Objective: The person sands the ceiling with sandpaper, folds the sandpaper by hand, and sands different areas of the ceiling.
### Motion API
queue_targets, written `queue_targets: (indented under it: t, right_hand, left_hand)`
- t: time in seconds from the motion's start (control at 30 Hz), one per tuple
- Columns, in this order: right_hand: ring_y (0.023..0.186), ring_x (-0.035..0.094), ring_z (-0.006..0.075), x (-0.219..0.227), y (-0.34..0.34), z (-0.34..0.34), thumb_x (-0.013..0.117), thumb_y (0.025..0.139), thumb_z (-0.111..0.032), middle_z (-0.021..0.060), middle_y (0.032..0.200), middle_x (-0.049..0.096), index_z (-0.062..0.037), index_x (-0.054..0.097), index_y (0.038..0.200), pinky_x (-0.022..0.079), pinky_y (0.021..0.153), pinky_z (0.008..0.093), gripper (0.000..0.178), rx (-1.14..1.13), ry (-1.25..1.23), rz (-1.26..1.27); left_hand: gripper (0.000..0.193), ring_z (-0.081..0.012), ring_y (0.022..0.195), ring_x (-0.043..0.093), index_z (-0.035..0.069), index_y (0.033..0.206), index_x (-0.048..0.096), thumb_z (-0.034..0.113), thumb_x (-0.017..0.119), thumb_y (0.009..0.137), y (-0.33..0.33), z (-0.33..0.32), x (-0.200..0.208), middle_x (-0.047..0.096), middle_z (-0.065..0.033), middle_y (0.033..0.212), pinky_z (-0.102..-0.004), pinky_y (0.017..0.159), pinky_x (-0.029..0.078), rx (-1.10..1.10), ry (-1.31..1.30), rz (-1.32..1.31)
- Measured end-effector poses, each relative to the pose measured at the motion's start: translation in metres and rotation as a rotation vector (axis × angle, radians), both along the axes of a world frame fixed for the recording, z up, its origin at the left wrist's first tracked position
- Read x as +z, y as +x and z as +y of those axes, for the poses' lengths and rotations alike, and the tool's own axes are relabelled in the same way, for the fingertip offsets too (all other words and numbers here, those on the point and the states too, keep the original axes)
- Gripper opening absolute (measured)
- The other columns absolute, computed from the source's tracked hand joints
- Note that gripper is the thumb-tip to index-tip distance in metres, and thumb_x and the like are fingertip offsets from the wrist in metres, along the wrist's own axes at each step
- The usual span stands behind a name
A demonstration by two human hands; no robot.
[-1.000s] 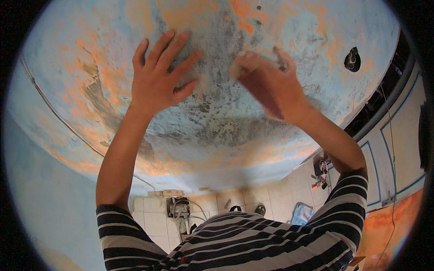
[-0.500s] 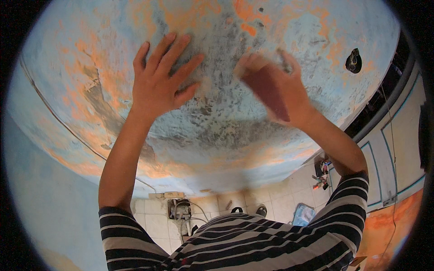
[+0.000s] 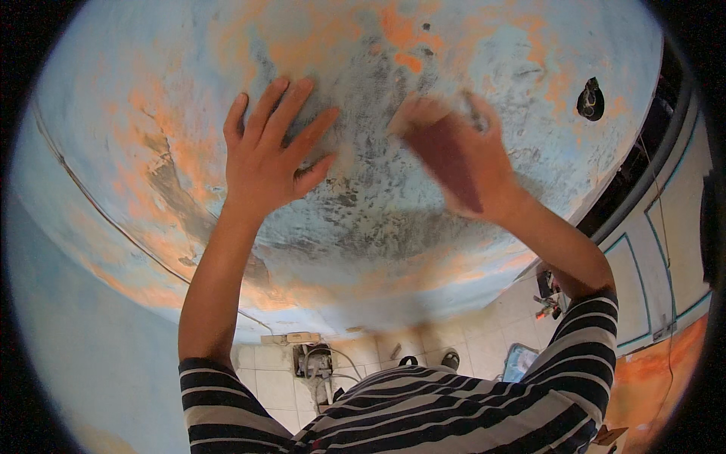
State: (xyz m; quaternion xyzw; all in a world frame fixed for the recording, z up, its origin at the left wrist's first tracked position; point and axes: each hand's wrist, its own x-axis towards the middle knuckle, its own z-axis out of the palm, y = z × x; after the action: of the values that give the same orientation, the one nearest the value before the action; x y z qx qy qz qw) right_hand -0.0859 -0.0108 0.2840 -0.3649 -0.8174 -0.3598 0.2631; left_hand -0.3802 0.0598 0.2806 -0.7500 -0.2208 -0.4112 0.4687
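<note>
A wall with worn pale-blue paint, orange patches and a dark, rough middle fills the upper view. My left hand lies flat on it with spread fingers, holding nothing. Farther right, my right hand is closed on a dark reddish-brown piece of sandpaper against the wall. Motion blurs the fingertips of that hand, and part of the sheet is hidden under them.
At right, a dark hole with wires opens in the wall. A cable runs down the left. Below, a box with tubes and a blue-white packet are on the tiled floor. A panelled door stands at right.
Both hands appear slightly lower against the wall as the view shifts. My left hand stays flat and spread; the right keeps its hold on the sandpaper, still blurred.
</note>
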Motion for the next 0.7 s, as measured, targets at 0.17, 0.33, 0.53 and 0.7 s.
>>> queue_targets:
  t: [0.17, 0.33, 0.53, 0.7]
  right_hand:
    - [0.136, 0.040, 0.0191, -0.021, -0.010, 0.011, 0.048, 0.088, 0.001, 0.0058, 0.145, 0.046, -0.0136, 0.040, 0.144, 0.012, 0.115, 0.0495, 0.058, 0.057, -0.075, 0.143]
    - [0.135, 0.041, 0.0193, 0.001, 0.010, 0.007, 0.055, 0.094, -0.016, 0.0062, 0.145, 0.045, -0.0154, 0.042, 0.143, 0.021, 0.113, 0.0496, 0.051, -0.030, 0.028, 0.167]
    - [0.135, 0.043, 0.0209, -0.033, 0.002, 0.034, 0.056, 0.094, -0.021, 0.0103, 0.147, 0.044, -0.0118, 0.053, 0.133, 0.023, 0.114, 0.0478, 0.040, 0.165, -0.220, 0.376]
    - [0.138, 0.038, 0.0260, -0.055, 0.016, 0.028, 0.054, 0.096, -0.023, 0.0114, 0.144, 0.048, -0.0092, 0.049, 0.139, 0.020, 0.116, 0.0456, 0.046, -0.187, 0.120, -0.175]
  left_hand:
    - [0.044, -0.0279, 0.135, 0.041, 0.027, 0.119, 0.067, 0.048, 0.068, 0.080, 0.002, -0.001, 0.002, 0.048, -0.0050, 0.145, -0.0510, 0.112, 0.020, 0.000, 0.005, 0.006]
    - [0.044, -0.0286, 0.134, 0.041, 0.026, 0.119, 0.067, 0.048, 0.068, 0.080, 0.001, 0.000, 0.001, 0.048, -0.0059, 0.144, -0.0512, 0.112, 0.022, 0.010, 0.013, -0.007]
    - [0.042, -0.0288, 0.134, 0.042, 0.026, 0.116, 0.068, 0.048, 0.066, 0.081, -0.001, 0.001, 0.000, 0.048, -0.0066, 0.144, -0.0508, 0.111, 0.023, 0.020, 0.016, 0.009]
    - [0.037, -0.0266, 0.134, 0.041, 0.027, 0.114, 0.069, 0.049, 0.062, 0.084, 0.000, 0.001, 0.001, 0.049, -0.0051, 0.144, -0.0490, 0.112, 0.023, 0.020, 0.035, 0.007]
